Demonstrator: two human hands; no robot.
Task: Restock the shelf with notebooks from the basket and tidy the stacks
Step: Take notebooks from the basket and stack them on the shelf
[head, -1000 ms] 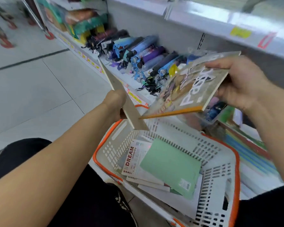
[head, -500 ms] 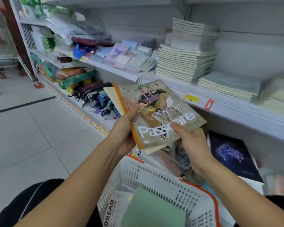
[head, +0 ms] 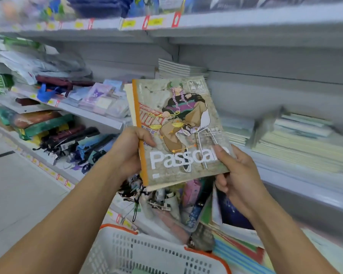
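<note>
Both hands hold a small stack of notebooks [head: 178, 131] upright in the centre of the frame, in front of the shelving. The left hand [head: 130, 153] grips the stack at its orange spine, thumb curled over the front cover near the lower left edge. The right hand [head: 239, 175] pinches the lower right corner, thumb laid across the white word "Passcare" and the other fingers tucked behind. The top cover shows a drawn figure seated on a stool with a pair of scales; a cream-coloured notebook peeks out behind it along the left and bottom edges.

At the bottom centre of the frame sits the white basket [head: 152, 252] with an orange rim, below the hands and apart from the stack; its contents are not visible here. Behind the notebooks, at centre right, a grey shelf [head: 285, 175] carries stacks of pale notebooks [head: 305, 143], blurred. More stacked notebooks [head: 178, 70] rise just above the held cover. At the middle left of the frame lie folded umbrellas [head: 71, 143] on a lower shelf
</note>
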